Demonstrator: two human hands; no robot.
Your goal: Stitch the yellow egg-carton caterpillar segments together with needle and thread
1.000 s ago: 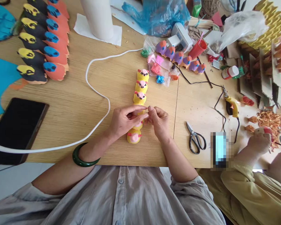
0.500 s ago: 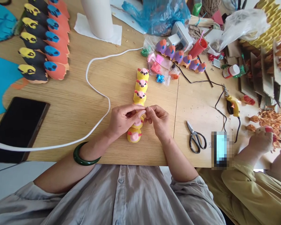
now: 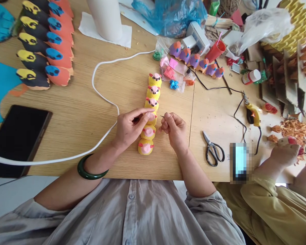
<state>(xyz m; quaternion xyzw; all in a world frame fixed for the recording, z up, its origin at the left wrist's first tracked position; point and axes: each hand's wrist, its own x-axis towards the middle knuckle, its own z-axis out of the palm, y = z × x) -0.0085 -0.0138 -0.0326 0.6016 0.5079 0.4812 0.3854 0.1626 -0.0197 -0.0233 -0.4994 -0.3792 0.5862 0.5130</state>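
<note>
The row of yellow figures (image 3: 149,132) lay on the table (image 3: 71,139). Beside it, the right hand (image 3: 177,132) pinched a dark sliver (image 3: 162,116), best gripped lightly; the left hand (image 3: 127,131), thumb and forefinger slightly parted, appeared empty over the row.

Pale wood-grain table (image 3: 91,102). Upon it: yellow figure row (image 3: 153,92), pink-faced, near the middle; black-handled scissors (image 3: 212,146) to the right; black tablet (image 3: 12,136) at left, white cable (image 3: 102,139) lying across it.
</note>
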